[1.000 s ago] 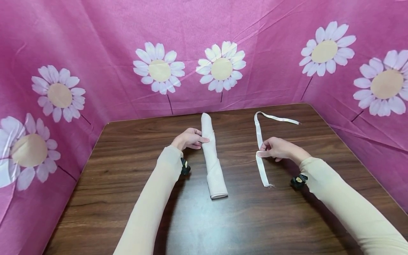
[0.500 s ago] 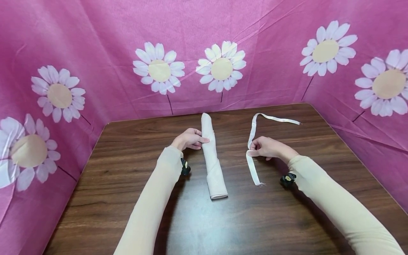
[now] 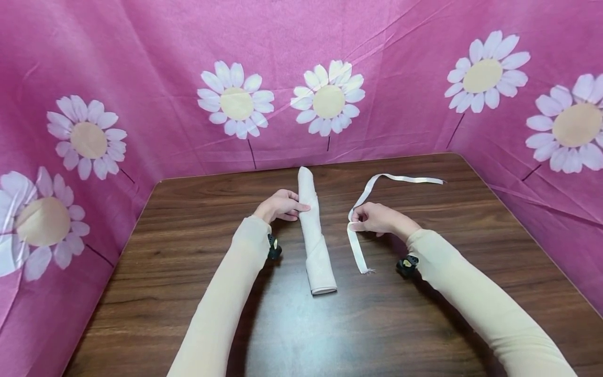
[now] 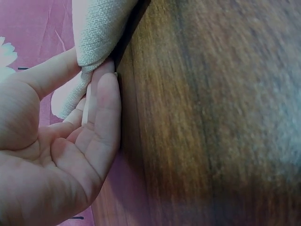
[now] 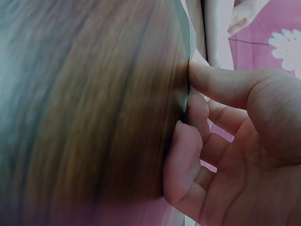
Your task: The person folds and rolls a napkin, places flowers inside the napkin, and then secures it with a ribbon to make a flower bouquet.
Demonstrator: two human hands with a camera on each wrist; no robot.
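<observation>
A long roll of off-white woven cloth (image 3: 319, 262) lies lengthwise on the table. My left hand (image 3: 280, 204) grips its left side partway up, thumb over the top and fingertips tucked at the underside; the left wrist view shows the cloth (image 4: 101, 35) between them. To the right of the roll, a narrow white ribbon (image 3: 357, 252) has a frayed near end, and its far part bends away to the right. My right hand (image 3: 377, 218) pinches the ribbon between thumb and fingers, a short gap from the roll. The other fingers (image 5: 183, 155) rest low by the wood.
The brown wood-grain table (image 3: 188, 251) has its back edge against a pink curtain (image 3: 160, 68) printed with white daisies. The curtain wraps round the left and right sides too. A small black device (image 3: 407, 266) sits at the right wrist.
My right hand has moved left with the ribbon, bringing it closer to the cloth roll. The ribbon's far end has stayed in place. The left hand and the roll have not moved.
</observation>
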